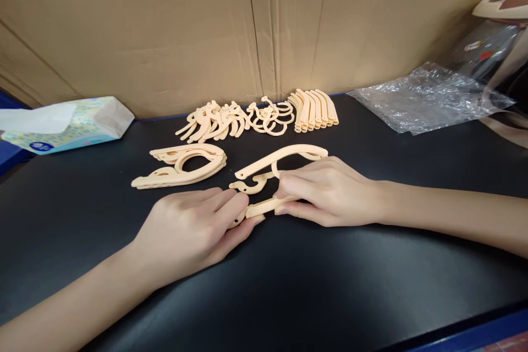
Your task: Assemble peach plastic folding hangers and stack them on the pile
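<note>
I have both hands low over the middle of the black surface [297, 291], close to each other but apart. My left hand [185, 231] is clamped on the near end of a cream plastic frame [262, 208], thumb below and fingers over the top. My right hand [330, 192] is closed on the frame's right side, thumb and fingers pinching its near arm. The far arm [284, 157] curves up behind my fingers, and a hooked part [253, 184] with a small hole lies between the two arms.

Just beyond my left hand, a stack of folded frames [185, 176] lies flat. Farther back, near the cardboard [165, 27], the loose cream parts sit straight on the surface, in no tray or box: a jumbled heap of short curved pieces [214, 121], a tangle of round hooks [270, 118], and a neat row of curved arms [315, 110] with open ends facing me.

At the far left is a patterned tissue pack [91, 126], a white tissue [37, 118] sticking out of it (the one container whose contents I can name). To the right lies crumpled clear plastic [424, 99]; beside it, at the edge, stands another clear wrapping [487, 49], its contents too unclear to tell.
</note>
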Demonstrator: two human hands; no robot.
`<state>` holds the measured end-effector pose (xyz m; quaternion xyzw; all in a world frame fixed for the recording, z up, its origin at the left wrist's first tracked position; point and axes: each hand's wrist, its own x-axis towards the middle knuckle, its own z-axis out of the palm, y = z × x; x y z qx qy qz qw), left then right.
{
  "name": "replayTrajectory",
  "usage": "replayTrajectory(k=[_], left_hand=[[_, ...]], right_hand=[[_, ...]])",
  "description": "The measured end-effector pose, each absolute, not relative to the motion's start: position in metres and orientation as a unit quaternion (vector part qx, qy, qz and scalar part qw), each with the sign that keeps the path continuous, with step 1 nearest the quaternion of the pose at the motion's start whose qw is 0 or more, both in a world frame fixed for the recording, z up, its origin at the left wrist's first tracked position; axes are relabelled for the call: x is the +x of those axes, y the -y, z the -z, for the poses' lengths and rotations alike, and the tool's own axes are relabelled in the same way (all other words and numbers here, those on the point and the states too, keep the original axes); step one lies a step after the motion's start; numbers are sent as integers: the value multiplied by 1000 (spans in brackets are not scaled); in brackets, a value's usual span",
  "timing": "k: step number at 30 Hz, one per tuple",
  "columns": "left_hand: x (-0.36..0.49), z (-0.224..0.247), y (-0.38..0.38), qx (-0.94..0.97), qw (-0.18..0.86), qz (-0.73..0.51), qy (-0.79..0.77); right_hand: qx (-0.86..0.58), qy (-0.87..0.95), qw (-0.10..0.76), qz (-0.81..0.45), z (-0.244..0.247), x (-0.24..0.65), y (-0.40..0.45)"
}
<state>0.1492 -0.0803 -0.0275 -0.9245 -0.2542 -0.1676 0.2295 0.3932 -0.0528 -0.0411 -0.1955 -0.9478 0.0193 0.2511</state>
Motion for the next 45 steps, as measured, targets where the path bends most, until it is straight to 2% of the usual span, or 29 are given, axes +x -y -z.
replayTrajectory(k=[13,19,24,31,37,45], left_hand=[[146,34,81,-940,137,181,255],[144,37,80,-939,126,191,258],[143,36,81,-937,132,187,262],[146,33,81,-943,129,173,253],[148,33,80,-953,116,164,225],[146,29,83,-969,-14,178,172]], right_hand=[[-168,946,271,54,39,392,55],[-174,927,332,32,39,394,50],[-237,895,376,45,40,398,42],[-267,910,318,1,42,398,37],[-295,905,305,-24,42,397,36],[-343,893,288,-41,41,397,37]])
